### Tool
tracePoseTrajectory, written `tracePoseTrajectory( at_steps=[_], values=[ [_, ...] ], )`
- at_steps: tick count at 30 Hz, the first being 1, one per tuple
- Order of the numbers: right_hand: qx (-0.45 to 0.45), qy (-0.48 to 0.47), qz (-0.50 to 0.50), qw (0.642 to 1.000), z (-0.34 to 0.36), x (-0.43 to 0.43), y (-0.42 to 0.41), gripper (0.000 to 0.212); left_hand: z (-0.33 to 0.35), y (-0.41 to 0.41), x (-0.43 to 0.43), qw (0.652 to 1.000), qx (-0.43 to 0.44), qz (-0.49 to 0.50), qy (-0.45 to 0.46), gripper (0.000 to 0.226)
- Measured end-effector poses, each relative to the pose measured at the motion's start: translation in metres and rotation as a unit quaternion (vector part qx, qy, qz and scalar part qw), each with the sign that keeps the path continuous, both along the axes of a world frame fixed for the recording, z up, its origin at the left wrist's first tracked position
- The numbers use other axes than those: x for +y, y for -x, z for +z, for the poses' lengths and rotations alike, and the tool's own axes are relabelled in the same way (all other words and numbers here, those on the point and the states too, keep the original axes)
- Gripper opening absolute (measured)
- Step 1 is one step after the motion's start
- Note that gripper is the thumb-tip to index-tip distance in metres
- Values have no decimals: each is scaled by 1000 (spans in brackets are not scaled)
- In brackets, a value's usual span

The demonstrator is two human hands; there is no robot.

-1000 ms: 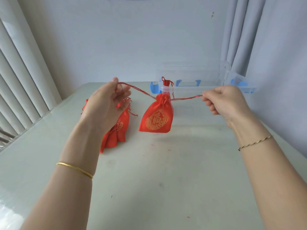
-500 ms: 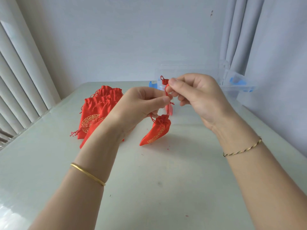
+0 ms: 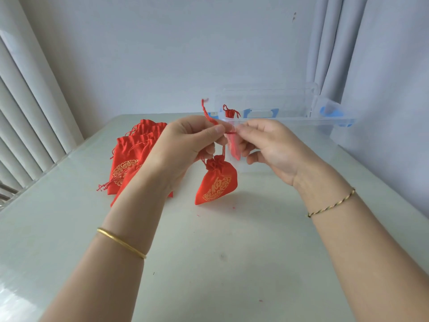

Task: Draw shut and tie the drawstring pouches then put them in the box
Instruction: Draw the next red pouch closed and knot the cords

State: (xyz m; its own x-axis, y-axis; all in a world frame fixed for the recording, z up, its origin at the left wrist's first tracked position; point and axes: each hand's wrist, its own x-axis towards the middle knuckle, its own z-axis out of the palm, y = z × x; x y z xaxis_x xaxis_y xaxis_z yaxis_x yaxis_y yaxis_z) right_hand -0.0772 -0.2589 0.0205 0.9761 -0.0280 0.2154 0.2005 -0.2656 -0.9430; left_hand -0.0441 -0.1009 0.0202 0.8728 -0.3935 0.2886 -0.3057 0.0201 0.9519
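A red pouch [image 3: 217,182] with gold print hangs by its cords, mouth gathered shut, its lower tip on the table. My left hand [image 3: 188,145] pinches one red cord [image 3: 209,117] between thumb and fingers; the cord's end sticks up above the hand. My right hand [image 3: 267,147] pinches the other cord right beside the left thumb. Behind my hands stands a clear plastic box [image 3: 290,122] with blue latches, holding one tied red pouch [image 3: 231,112]. A pile of open red pouches [image 3: 137,154] lies to the left, partly hidden by my left forearm.
The pale green table [image 3: 220,263] reaches to the near edge. A clear lid [image 3: 264,101] stands up behind the box. Vertical blinds [image 3: 27,112] run along the left, a grey curtain [image 3: 371,66] hangs at the right, and a wall is behind.
A second ago my hands were wide apart, pulling the cords taut. They have come together above the pouch, which hangs lower, and the cord ends are crossed between my fingertips.
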Motion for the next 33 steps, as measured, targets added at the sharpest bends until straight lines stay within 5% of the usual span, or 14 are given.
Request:
tracePoseTrajectory(
  at_steps=[3, 6, 9, 14, 20, 33],
  values=[
    [6, -43, 49, 998, 6, -11, 4, 35, -1, -3, 3, 998, 34, -5, 43, 16],
    [77, 102, 127, 984, 5, -16, 10, 36, -2, -4, 3, 998, 37, -10, 53, 17],
    [104, 168, 77, 977, 5, -14, 11, 29, -2, -2, 1, 999, 16, -20, 19, 20],
    [-54, 52, -43, 996, 2, -3, 0, 23, 1, 2, 1, 994, -85, -46, -48, 28],
    [7, -39, 37, 999, -9, 8, -5, 23, -6, 1, -7, 950, -272, 82, -126, 36],
    [44, -124, 136, 982, -15, 2, -8, 12, -12, 2, -10, 926, -329, 161, -89, 47]
  ],
)
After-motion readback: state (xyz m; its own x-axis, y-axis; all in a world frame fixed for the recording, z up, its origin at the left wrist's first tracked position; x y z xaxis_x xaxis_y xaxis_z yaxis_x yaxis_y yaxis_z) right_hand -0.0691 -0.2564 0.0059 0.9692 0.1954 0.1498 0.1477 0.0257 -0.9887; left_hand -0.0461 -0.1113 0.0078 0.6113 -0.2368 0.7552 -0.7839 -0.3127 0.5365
